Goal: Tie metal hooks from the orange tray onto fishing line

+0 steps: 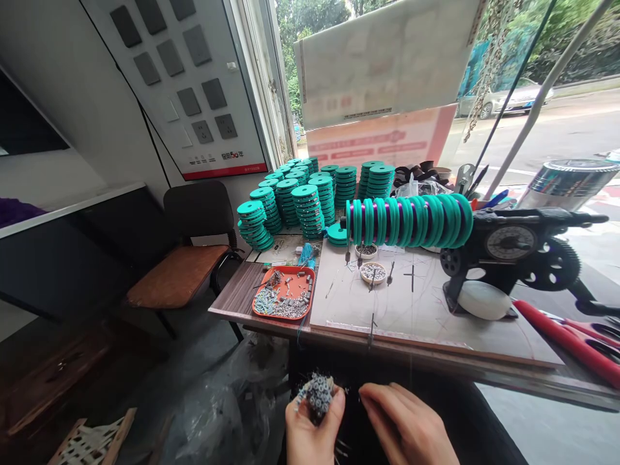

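Observation:
In the lower middle, my left hand (314,426) is closed round a bundle of thin strands with small grey tube-like ends (320,392), which point up out of the fist. A few thin strands also show below that hand. My right hand (407,423) is just to the right, a short gap away, thumb and fingertips pressed together. What it pinches, if anything, is too fine to make out. Both hands are below the table's front edge, over dark clothing. Nearest them on the table is an orange tray (314,284) with small metal cylinders, beads and pale blue pieces.
A hand-cranked winder (513,242) carries a row of green spools (411,221) above a pale board (436,323). Small bowls of beads (374,272) stand on the board. Stacked green spools (307,210) fill the back. Red-handled scissors (571,339) lie at right; a chair (179,274) stands left.

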The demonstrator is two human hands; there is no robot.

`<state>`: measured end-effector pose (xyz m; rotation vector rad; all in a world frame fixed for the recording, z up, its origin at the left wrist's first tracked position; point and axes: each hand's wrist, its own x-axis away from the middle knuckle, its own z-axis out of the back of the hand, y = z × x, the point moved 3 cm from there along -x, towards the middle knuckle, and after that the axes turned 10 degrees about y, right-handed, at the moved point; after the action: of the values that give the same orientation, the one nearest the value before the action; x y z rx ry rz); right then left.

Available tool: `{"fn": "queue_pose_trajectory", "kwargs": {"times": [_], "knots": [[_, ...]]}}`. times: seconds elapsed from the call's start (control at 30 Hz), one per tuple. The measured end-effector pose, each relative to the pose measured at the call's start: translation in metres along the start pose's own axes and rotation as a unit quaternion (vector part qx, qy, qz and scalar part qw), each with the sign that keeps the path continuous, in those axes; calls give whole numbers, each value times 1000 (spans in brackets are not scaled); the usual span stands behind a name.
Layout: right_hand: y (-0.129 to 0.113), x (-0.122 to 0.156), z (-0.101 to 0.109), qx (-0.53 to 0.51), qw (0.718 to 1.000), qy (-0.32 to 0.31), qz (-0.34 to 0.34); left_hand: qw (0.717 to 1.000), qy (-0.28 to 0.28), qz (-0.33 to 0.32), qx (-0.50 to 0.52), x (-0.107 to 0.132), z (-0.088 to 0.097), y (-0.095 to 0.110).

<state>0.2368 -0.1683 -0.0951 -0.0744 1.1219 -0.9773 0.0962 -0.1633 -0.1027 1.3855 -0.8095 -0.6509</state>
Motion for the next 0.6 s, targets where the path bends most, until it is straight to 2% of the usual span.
{"fn": "queue_pose_trajectory", "kwargs": {"times": [0.13,0.27,0.37,0.43,0.5,0.6], "knots": [[-3,-3,1,1,1000,-15,3,999,-20,-35,-27,4,-3,13],[-6,-10,5,26,1000,-7,1,999,-34,-15,-33,1,1,8],[-12,-16,4,60,996,-20,59,997,-58,48,-7,-5,9,0],[-16,-19,2,80,990,-39,107,993,-91,77,-5,-8,14,2],[-21,-21,1,95,983,-55,146,988,-133,72,-14,-9,16,13],[-28,-23,-3,99,974,-78,187,981,-184,31,-46,-10,16,36]]}}
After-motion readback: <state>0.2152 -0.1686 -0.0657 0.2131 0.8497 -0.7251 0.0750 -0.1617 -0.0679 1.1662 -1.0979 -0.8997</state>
